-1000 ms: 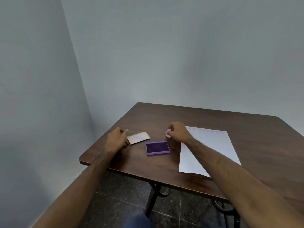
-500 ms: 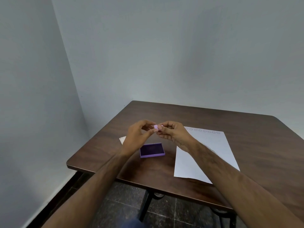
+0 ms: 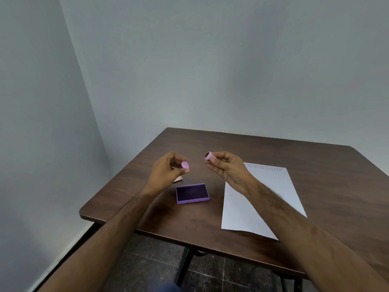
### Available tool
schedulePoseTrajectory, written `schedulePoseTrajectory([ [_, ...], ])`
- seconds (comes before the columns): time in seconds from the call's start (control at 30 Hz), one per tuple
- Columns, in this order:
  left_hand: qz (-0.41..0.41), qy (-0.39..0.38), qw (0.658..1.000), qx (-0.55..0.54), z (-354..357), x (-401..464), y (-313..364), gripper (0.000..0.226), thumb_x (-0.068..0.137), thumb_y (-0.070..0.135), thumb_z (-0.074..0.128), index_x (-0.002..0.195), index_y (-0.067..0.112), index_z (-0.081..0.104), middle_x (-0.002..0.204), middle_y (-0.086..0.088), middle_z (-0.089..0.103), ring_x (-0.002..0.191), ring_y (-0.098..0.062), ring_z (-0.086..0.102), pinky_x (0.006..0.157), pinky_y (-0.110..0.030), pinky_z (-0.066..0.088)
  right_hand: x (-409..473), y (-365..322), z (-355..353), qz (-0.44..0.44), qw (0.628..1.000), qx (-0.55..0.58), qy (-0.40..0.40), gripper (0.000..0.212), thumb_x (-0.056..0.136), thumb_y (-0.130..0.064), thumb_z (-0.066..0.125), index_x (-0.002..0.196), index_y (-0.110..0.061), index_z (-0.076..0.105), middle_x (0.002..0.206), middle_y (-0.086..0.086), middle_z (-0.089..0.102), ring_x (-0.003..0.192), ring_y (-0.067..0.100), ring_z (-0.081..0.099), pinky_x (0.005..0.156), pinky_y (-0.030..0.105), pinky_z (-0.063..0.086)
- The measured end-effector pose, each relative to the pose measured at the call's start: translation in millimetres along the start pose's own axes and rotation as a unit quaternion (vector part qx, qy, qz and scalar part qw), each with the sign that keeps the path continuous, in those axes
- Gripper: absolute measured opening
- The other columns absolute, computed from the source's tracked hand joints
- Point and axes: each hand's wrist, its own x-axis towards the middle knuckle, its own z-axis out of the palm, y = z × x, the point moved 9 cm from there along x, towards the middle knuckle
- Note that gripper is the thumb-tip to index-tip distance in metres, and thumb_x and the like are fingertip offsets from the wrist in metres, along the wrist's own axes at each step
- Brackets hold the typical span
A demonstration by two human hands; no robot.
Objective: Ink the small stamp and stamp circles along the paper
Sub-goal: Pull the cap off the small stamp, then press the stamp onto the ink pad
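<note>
A pale card (image 3: 178, 179) on the counter (image 3: 273, 150) is almost wholly hidden behind the left hand (image 3: 166, 171); only one corner shows, so what it is cannot be made out. The right forearm covers part of the paper (image 3: 273, 186), and the lower right of the counter is cut off by the frame edge. The row of printed circles (image 3: 264, 167) along the paper's far edge is faint and small.

Both hands are raised above the counter, apart from each other. The right hand (image 3: 226, 167) grips the small stamp (image 3: 208, 155) between thumb and fingertips, its dark round face turned towards the left. The left hand pinches a pink cap (image 3: 185, 165) between thumb and forefinger, with its other fingers curled in.

The open purple ink pad (image 3: 192, 193) lies flat on the counter below and between the two hands, touching neither. The paper lies to the right of the pad, with a strip of bare wood between them. The stamp is above the counter, left of the paper and beyond the pad.
</note>
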Motion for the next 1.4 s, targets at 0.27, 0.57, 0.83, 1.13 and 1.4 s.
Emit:
schedulePoseTrajectory([
  [0.27, -0.029, -0.082, 0.965, 0.248, 33, 31, -8, 0.014, 0.088, 0.039, 0.070, 0.102, 0.039, 0.070, 0.120, 0.009, 0.065, 0.121, -0.014, 0.053, 0.100, -0.045, 0.030, -13, 3, -19, 0.013, 0.999, -0.035, 0.030, 0.026, 0.089, -0.005, 0.070, 0.116, -0.002, 0.069, 0.108, 0.014, 0.078, 0.098, 0.026, 0.077, 0.084, 0.031, 0.063],
  [0.57, -0.041, -0.159, 0.915, 0.370, 48, 30, -24, 0.035, 0.093, 0.054, 0.056, 0.126, 0.045, 0.062, 0.148, 0.005, 0.048, 0.137, -0.024, 0.038, 0.104, -0.055, 0.027, -24, 12, -16, 0.028, 0.988, -0.155, 0.001, 0.020, 0.091, -0.014, 0.070, 0.111, -0.011, 0.069, 0.106, 0.010, 0.078, 0.093, 0.021, 0.077, 0.082, 0.028, 0.063],
  [0.83, 0.076, -0.113, 0.972, 0.189, 19, -55, 2, 0.052, 0.092, 0.065, 0.049, 0.137, 0.040, 0.045, 0.133, 0.014, 0.055, 0.116, -0.003, 0.055, 0.103, -0.038, 0.041, -41, 15, -18, 0.070, 0.983, -0.161, -0.052, 0.021, 0.090, -0.013, 0.069, 0.110, -0.009, 0.068, 0.099, 0.007, 0.078, 0.087, 0.016, 0.075, 0.078, 0.024, 0.062],
  [1.13, 0.081, -0.132, 0.970, 0.187, 18, -67, 1, 0.082, 0.079, 0.058, 0.072, 0.149, 0.036, 0.034, 0.124, 0.016, 0.060, 0.116, -0.005, 0.055, 0.108, -0.043, 0.041, -64, 15, -15, 0.139, 0.974, -0.147, -0.104, 0.031, 0.085, -0.016, 0.072, 0.113, -0.004, 0.068, 0.099, 0.010, 0.076, 0.082, 0.015, 0.072, 0.074, 0.024, 0.062],
  [1.4, 0.066, -0.123, 0.974, 0.177, 16, -66, 0, 0.088, 0.075, 0.061, 0.076, 0.148, 0.033, 0.036, 0.122, 0.011, 0.065, 0.114, -0.008, 0.060, 0.105, -0.049, 0.044, -39, -14, 68, -0.087, 0.776, -0.606, -0.153, 0.021, 0.088, -0.028, 0.075, 0.095, -0.009, 0.069, 0.082, -0.011, 0.067, 0.074, -0.008, 0.063, 0.062, 0.010, 0.043],
])
